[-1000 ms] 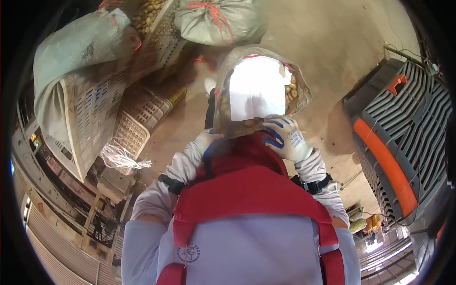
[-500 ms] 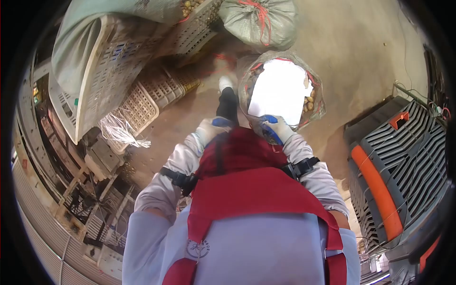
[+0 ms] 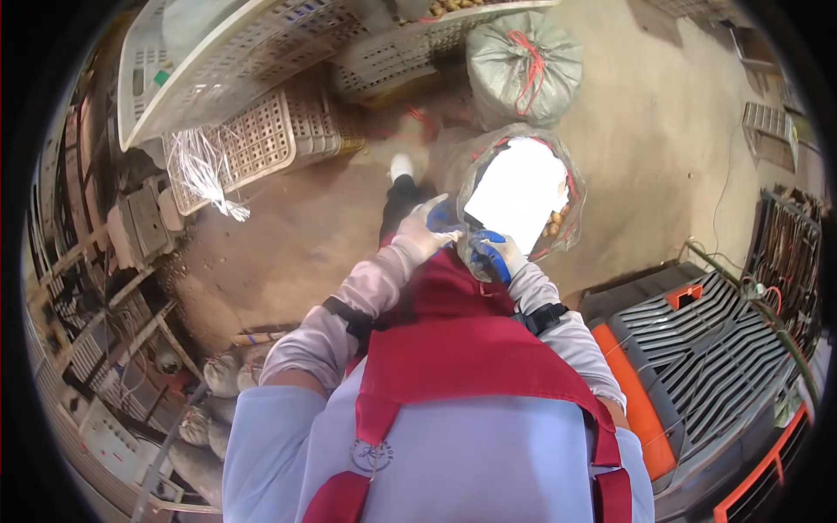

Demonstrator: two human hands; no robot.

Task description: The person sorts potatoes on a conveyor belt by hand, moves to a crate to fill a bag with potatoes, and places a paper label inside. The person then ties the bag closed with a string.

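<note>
Both gloved hands — left hand (image 3: 425, 228), right hand (image 3: 495, 254) — gripping near edge of mesh sack (image 3: 558, 231) of potatoes; tied sack (image 3: 524, 65) beyond.

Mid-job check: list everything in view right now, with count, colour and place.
mesh bag: 1, clear with red trim, potatoes and a white sheet inside, centre
tied sack: 1, grey-green, red cord, beyond the bag
crates: at least three, cream-white, upper left
plastic strips: 1 bundle, white, by the crates
filled sacks: a few, grey, lower left
machine: 1, grey and orange, right
apron: 1, red, on the chest
left hand: white-blue glove, gripping the bag's near edge
right hand: white-blue glove, gripping the same edge
</note>
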